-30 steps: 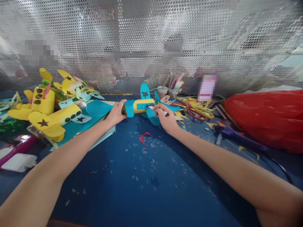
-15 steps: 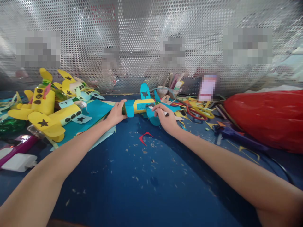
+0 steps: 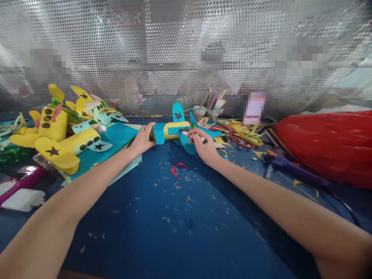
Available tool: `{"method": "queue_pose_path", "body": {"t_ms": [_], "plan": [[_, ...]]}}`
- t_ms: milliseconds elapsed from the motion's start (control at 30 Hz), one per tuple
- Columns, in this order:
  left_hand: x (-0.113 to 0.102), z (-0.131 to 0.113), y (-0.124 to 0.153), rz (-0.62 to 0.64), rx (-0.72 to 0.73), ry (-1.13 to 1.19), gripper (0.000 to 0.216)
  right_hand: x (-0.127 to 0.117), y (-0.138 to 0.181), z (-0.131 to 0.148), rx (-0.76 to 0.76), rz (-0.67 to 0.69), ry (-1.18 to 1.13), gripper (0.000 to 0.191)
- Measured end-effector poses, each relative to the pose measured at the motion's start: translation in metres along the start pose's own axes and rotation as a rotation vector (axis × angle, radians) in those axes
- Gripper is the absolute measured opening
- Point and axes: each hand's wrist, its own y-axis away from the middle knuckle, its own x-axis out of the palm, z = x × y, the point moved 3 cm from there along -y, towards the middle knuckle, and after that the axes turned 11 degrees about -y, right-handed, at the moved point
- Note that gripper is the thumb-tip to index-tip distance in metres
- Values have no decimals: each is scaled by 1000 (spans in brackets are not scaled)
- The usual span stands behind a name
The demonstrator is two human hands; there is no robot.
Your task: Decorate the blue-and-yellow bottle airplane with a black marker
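A craft plane [image 3: 173,130], made from a bottle wrapped in yellow and teal paper with a star on its tail, lies on the blue table [image 3: 162,217]. My left hand [image 3: 143,138] is closed round its left end. My right hand [image 3: 203,145] is closed on a white marker pen [image 3: 195,137] with its tip against the plane's side, over the teal wing.
Several finished yellow and teal planes [image 3: 61,131] stand at the left on teal paper. A red plastic bag [image 3: 328,143] fills the right. Scissors [image 3: 241,139], paper scraps and a cup of pens [image 3: 213,104] lie behind. A perforated metal screen [image 3: 186,50] closes off the back. A white bottle [image 3: 21,199] lies near left.
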Motion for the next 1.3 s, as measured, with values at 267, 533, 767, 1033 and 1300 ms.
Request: {"method": "queue_pose_path", "body": {"t_ms": [267,533,767,1033,1300], "plan": [[-1,-1,0,6,-7,2,72,1,-1,0,5,20,-8,16],[-1,-2,0,5,-5,-11,74,0,0,-1,10,14,8,17],[-2,-2,0,16,-5,0,74,1,-1,-1,-9,41,-9,15],[-1,-2,0,-2,3,-11,74,0,0,-1,2,7,5,17],[-1,-2,0,3,3,-12,74,-1,0,0,-19,-3,5,17]]}}
